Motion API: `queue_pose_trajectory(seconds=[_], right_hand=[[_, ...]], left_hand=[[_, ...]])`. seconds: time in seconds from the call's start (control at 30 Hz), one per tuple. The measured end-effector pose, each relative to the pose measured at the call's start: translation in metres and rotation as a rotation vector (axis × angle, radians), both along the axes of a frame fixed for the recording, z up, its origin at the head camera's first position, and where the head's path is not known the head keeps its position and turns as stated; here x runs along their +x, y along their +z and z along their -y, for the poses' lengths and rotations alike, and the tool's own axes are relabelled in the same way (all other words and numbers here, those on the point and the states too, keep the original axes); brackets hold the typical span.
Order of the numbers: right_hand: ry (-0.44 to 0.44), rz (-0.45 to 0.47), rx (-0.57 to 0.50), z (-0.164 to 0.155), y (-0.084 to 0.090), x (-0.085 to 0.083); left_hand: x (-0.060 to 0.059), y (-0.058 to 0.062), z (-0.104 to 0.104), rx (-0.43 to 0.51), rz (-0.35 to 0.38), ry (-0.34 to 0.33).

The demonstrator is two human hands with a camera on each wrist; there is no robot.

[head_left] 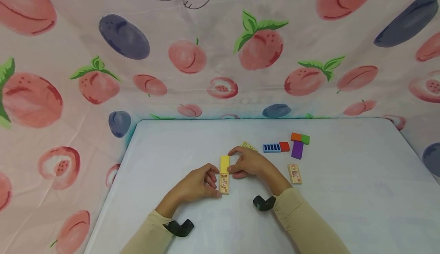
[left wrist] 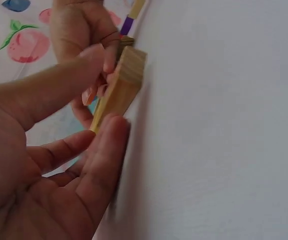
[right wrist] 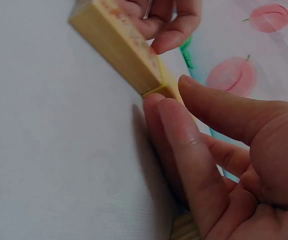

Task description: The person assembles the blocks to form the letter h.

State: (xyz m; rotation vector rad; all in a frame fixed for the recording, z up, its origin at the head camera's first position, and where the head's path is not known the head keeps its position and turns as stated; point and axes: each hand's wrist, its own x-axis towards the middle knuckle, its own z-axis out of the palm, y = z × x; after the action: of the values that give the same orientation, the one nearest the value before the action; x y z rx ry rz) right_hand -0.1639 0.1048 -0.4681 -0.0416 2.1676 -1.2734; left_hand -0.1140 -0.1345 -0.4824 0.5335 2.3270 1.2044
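Head view: I observe two blocks lying end to end on the white tabletop (head_left: 364, 185), a yellow block (head_left: 225, 162) farther from the person and a printed block (head_left: 224, 184) nearer. The left hand (head_left: 197, 185) is at the printed block's left side, with its thumb tip by the near end. The right hand (head_left: 252, 163) is at the right side of the yellow block. Beyond the right hand, a patterned yellow piece (head_left: 249, 145) is partly covered. To the right I record a blue barred block (head_left: 272, 148) beside a red block (head_left: 284, 146), then an orange block (head_left: 296, 136) and a green block (head_left: 305, 139) side by side above a purple block (head_left: 297, 150). A second printed block (head_left: 295, 174) lies apart, nearer the person.

Left wrist view: the printed block's bare wooden end faces my camera. The left fingers are bent slightly at its side; I cannot tell whether they grasp it or merely rest there.

Right wrist view: the right fingers lie against the yellow block near the joint, partly hiding it. I cannot confirm a grasp.
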Motion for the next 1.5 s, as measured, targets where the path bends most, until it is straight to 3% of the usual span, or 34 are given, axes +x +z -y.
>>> queue_pose_trajectory(seconds=[0.07,0.13,0.3,0.4,0.57,0.7,1.0,1.13,1.5], right_hand=[[-0.004,0.013,-0.038,-0.002,-0.001,0.0],[-0.018,0.004,-0.065,-0.004,-0.002,0.001],[-0.037,-0.139,-0.064,-0.019,-0.003,0.005],[-0.024,-0.23,-0.023,-0.034,0.001,0.007],[-0.006,-0.355,0.078,-0.058,0.01,0.01],[-0.005,-0.399,0.157,-0.073,0.015,0.014],[0.127,-0.621,0.26,-0.091,0.006,0.013],[0.142,-0.638,0.284,-0.096,0.004,0.011],[0.21,-0.572,0.29,-0.108,0.0,0.003]], left_hand=[[-0.001,0.001,0.0,0.007,-0.017,-0.002],[-0.001,0.002,-0.001,-0.009,-0.082,-0.002],[-0.002,0.0,-0.005,-0.162,-0.37,-0.011],[-0.003,-0.001,-0.005,-0.241,-0.457,-0.031],[-0.005,-0.001,-0.006,-0.311,-0.376,-0.056],[-0.007,-0.005,-0.005,-0.338,-0.314,-0.067],[-0.012,-0.012,0.001,-0.305,-0.284,-0.099],[-0.012,-0.013,0.004,-0.295,-0.296,-0.106],[-0.01,-0.015,0.005,-0.292,-0.319,-0.104]])
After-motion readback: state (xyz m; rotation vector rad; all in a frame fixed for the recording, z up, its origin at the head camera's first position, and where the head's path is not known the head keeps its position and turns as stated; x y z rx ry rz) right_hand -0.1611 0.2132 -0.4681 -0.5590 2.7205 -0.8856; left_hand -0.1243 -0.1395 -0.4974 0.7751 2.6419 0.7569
